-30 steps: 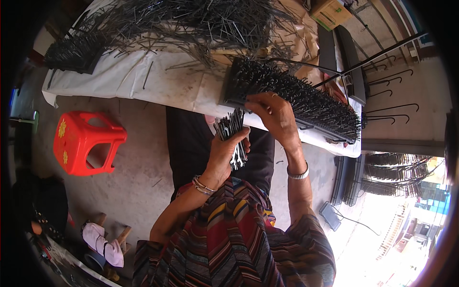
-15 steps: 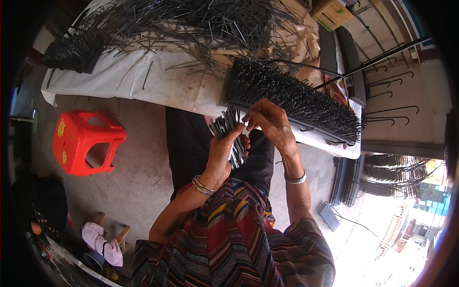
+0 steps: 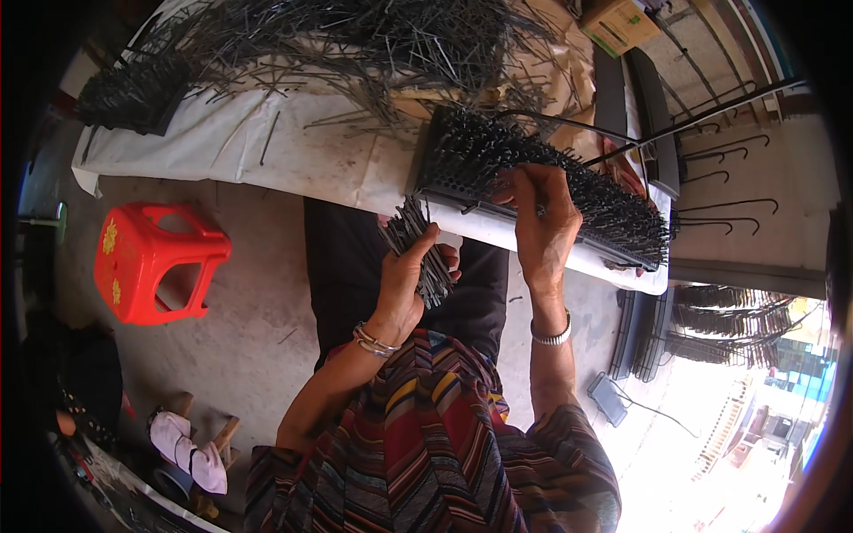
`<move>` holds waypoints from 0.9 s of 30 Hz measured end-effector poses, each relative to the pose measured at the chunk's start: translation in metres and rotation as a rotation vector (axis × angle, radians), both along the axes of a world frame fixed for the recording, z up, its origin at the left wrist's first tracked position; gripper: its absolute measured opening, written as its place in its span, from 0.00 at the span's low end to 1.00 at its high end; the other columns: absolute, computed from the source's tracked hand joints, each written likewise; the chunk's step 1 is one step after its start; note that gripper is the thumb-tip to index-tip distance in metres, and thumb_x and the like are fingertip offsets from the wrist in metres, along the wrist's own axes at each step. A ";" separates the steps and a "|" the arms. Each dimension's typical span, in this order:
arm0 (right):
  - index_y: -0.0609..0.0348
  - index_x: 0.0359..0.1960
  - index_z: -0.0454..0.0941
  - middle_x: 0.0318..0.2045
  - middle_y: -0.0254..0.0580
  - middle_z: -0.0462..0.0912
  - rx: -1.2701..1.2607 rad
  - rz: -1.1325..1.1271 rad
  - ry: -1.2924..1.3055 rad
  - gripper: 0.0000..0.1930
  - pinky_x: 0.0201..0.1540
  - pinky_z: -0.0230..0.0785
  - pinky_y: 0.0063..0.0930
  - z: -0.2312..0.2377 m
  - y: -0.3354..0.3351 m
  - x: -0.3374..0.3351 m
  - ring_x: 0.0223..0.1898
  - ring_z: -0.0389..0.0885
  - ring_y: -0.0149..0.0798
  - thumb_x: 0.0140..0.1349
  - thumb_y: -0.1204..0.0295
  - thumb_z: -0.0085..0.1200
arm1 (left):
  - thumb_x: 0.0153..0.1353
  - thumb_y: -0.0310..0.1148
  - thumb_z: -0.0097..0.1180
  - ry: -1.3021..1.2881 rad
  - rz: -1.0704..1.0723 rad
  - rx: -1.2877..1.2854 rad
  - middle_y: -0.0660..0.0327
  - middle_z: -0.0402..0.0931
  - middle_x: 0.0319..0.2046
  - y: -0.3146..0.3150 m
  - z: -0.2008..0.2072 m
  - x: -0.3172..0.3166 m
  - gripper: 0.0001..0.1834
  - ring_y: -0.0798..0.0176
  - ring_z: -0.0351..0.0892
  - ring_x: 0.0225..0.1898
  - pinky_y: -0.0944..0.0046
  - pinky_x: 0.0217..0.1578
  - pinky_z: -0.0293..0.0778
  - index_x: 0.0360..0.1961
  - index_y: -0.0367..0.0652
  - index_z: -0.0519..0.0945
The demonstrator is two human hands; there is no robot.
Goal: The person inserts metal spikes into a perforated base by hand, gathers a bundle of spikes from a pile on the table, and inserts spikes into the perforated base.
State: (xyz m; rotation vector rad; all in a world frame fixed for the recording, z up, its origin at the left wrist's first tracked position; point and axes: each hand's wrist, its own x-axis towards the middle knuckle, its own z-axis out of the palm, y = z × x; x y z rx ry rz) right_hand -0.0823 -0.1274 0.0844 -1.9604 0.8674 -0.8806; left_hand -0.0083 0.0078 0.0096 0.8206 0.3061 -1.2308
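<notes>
My left hand (image 3: 400, 282) is wrapped round a bundle of thin dark metal rods (image 3: 415, 233), held over my lap just below the table edge. A long black perforated rack (image 3: 453, 183) rests at the table's front edge, packed with upright dark rods (image 3: 569, 163). Over the rack's near side, my right hand (image 3: 549, 226) is closed in a pinch, its fingertips among the rods. Whatever sits between those fingertips is too small to make out. A big loose heap of similar rods (image 3: 391, 44) covers the back of the table.
Another filled rack (image 3: 133, 93) stands at the table's left corner. A red plastic stool (image 3: 133, 266) is on the floor to the left. Hooked rods (image 3: 724, 220) hang at the right, and a cardboard box (image 3: 619, 27) sits at the back right.
My right hand has moved right and away from the bundle, over to the rack. My left hand keeps its hold on the rods, nearly in place.
</notes>
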 end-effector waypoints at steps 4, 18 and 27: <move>0.65 0.39 0.74 0.33 0.42 0.85 -0.121 -0.075 -0.049 0.03 0.31 0.72 0.18 -0.025 -0.014 0.013 0.27 0.83 0.27 0.66 0.80 0.49 | 0.61 0.39 0.61 0.022 -0.014 0.003 0.60 0.79 0.27 -0.002 0.009 -0.002 0.11 0.62 0.81 0.25 0.61 0.25 0.80 0.39 0.43 0.80; 0.59 0.36 0.79 0.31 0.37 0.85 -0.083 -0.086 -0.087 0.03 0.30 0.69 0.20 -0.046 -0.023 0.026 0.27 0.80 0.26 0.61 0.78 0.56 | 0.60 0.38 0.62 -0.111 -0.074 -0.025 0.64 0.77 0.21 0.003 0.008 -0.003 0.10 0.71 0.76 0.20 0.70 0.19 0.72 0.33 0.43 0.81; 0.52 0.36 0.84 0.34 0.34 0.78 -0.739 -0.140 0.317 0.07 0.39 0.67 0.33 -0.040 -0.016 0.021 0.36 0.75 0.38 0.54 0.71 0.63 | 0.61 0.36 0.61 -0.092 -0.122 -0.050 0.64 0.75 0.20 0.003 -0.001 -0.006 0.10 0.69 0.74 0.19 0.69 0.19 0.71 0.36 0.41 0.80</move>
